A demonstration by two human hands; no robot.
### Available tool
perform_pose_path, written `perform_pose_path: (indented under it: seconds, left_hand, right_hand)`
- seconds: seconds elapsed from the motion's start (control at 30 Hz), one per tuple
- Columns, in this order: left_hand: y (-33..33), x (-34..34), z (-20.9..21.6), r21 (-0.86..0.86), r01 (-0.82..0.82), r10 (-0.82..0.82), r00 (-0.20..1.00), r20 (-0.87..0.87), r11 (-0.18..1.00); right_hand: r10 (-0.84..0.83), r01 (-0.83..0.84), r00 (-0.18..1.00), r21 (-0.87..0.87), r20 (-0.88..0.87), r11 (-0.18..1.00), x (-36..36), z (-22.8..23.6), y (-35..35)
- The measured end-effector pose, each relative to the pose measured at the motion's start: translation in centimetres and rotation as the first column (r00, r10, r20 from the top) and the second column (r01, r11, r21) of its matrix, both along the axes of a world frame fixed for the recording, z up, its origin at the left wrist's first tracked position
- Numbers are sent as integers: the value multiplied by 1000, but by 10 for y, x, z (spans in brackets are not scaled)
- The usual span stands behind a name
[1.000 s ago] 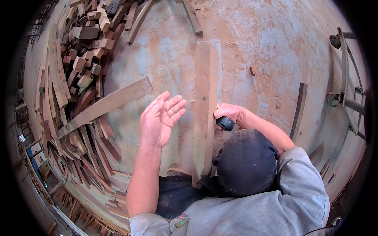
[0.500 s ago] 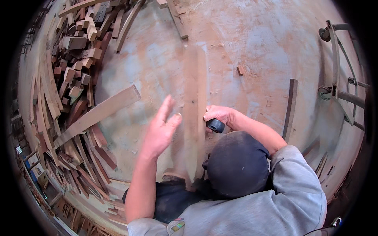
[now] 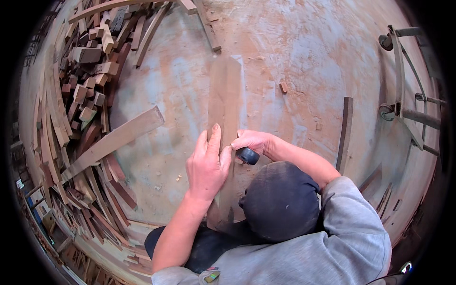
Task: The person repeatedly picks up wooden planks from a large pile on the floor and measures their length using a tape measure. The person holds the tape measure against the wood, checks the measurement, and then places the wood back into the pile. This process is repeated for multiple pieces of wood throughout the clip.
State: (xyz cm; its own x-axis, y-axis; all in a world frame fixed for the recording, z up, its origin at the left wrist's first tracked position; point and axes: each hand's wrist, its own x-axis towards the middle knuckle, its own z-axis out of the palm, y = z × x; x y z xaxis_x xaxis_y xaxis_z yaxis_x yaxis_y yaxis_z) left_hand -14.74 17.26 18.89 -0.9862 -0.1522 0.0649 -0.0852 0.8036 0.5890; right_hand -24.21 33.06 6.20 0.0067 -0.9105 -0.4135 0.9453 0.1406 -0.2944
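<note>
A long, light-brown wooden plank [image 3: 223, 97] runs away from my body, its far end slightly blurred. My left hand [image 3: 207, 166] rests on the plank's near half with fingers stretched forward; its thumb reaches toward my other hand. At the plank's right edge, my right hand [image 3: 254, 141] is closed around a black, round-ended tool [image 3: 247, 156]. Most of that tool is hidden by the hand, so its kind cannot be made out. The thumbs of both hands nearly meet at the plank's edge.
A large heap of wood offcuts [image 3: 90, 90] lies on the left, with a board [image 3: 114, 137] jutting out from it. On the right are a dark wooden strip [image 3: 345, 133] and a wheeled metal frame [image 3: 399, 85]. A small wood block [image 3: 283, 88] sits on the floor.
My left hand has come down and rightward from the air onto the plank, next to my right hand. The plank and right hand appear slightly further left in the picture.
</note>
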Motion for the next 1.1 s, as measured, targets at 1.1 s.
perform_pose_path:
  seconds: [1.1]
  left_hand:
    - [-77,-2,37,852,-481,40,866,498,-207]
  right_hand:
    - [-312,298,924,-95,-219,950,-66,122,-24]
